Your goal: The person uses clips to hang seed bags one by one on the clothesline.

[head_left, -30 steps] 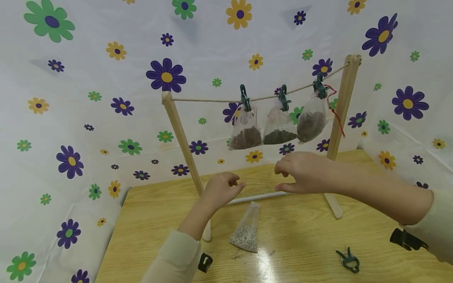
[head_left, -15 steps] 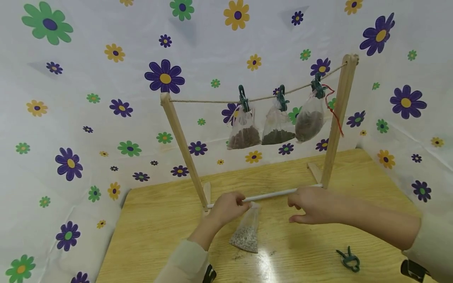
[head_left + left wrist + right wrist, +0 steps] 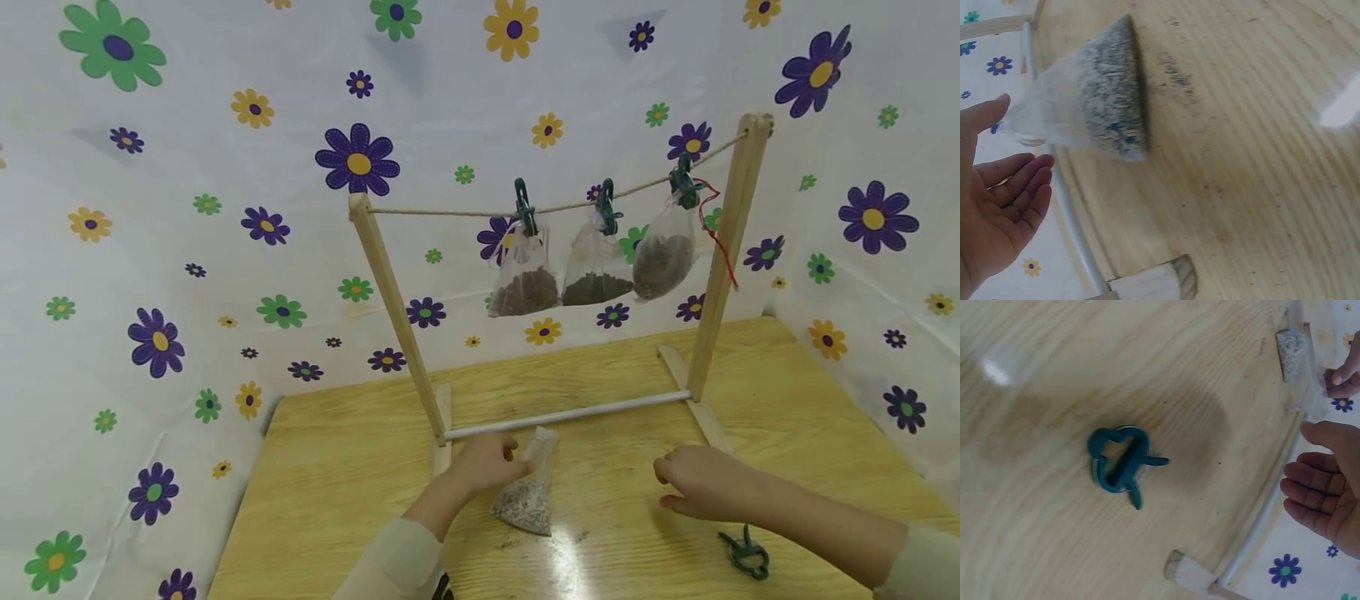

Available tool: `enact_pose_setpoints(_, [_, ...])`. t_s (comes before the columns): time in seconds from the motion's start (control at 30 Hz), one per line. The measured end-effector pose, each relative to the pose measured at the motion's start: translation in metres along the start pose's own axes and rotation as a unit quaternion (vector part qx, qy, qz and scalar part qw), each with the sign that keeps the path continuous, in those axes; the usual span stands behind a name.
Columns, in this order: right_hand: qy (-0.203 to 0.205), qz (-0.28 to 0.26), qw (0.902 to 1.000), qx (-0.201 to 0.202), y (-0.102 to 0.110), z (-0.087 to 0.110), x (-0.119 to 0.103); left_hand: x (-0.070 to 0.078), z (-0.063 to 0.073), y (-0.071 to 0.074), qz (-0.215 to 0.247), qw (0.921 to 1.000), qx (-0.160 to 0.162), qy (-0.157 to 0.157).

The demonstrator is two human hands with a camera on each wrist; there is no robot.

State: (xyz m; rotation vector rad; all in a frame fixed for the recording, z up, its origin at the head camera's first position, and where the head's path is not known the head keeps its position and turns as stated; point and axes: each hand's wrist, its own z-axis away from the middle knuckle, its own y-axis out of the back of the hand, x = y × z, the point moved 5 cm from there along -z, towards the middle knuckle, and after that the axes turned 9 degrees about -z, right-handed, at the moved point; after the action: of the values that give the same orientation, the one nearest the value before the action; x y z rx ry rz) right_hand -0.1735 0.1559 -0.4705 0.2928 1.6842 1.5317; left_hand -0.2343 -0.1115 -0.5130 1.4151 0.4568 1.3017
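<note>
A small sheer bag (image 3: pixel 522 507) with grey-white grains in its lower part lies on the wooden table. My left hand (image 3: pixel 483 462) is at the bag's narrow top. In the left wrist view, thumb and loosely bent fingers stand apart on either side of the bag's neck (image 3: pixel 1029 122), gripping nothing. To the right, my right hand (image 3: pixel 708 483) hovers over the table with relaxed fingers and holds nothing. Just in front of it lies a dark green plastic clip (image 3: pixel 747 557), its two prongs and rounded body plain in the right wrist view.
Behind the hands stands a wooden frame with a left post (image 3: pixel 397 321), a right post (image 3: pixel 727 258) and a white crossbar (image 3: pixel 570 414). From its cord (image 3: pixel 442 212), green clips hold three filled sheer bags (image 3: pixel 525 292). A red string (image 3: pixel 716 233) dangles at the right.
Both hands have come down from near the hanging bags. The left has reached the lying bag's top; the right has moved rightward and toward the loose clip.
</note>
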Motion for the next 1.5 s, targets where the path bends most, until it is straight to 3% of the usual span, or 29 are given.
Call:
enact_pose_setpoints(0.17, [-0.042,-0.005,0.9986,-0.031,-0.015,0.015,0.018,-0.002,-0.002,-0.011,0.001,0.9998,0.000,-0.022])
enact_pose_setpoints(0.4, [-0.088,0.023,0.9952,-0.034,-0.028,0.039,0.035,-0.008,-0.005,-0.019,0.006,0.9995,-0.021,-0.023])
enact_pose_setpoints(0.6, [-0.191,-0.012,0.9806,-0.043,-0.037,0.053,0.053,-0.008,-0.006,-0.024,0.047,0.9978,-0.047,-0.003])
enact_pose_setpoints(0.8, [-0.235,-0.057,0.9668,-0.082,-0.043,0.058,0.061,-0.004,-0.007,-0.030,0.084,0.9955,-0.044,0.006])
enact_pose_setpoints(1.07, [-0.269,-0.117,0.9504,-0.103,-0.048,0.051,0.064,-0.005,-0.011,-0.034,0.116,0.9920,-0.050,-0.007])
enact_pose_setpoints(1.27, [-0.285,-0.139,0.9425,-0.105,-0.050,0.048,0.067,-0.007,-0.013,-0.035,0.116,0.9924,-0.036,-0.016])
enact_pose_setpoints(1.4, [-0.272,-0.148,0.9461,-0.095,-0.050,0.047,0.068,-0.007,-0.011,-0.036,0.127,0.9918,-0.013,-0.013])
enact_pose_setpoints(1.5, [-0.242,-0.143,0.9564,-0.080,-0.050,0.045,0.067,-0.008,-0.009,-0.037,0.137,0.9905,0.002,-0.014])
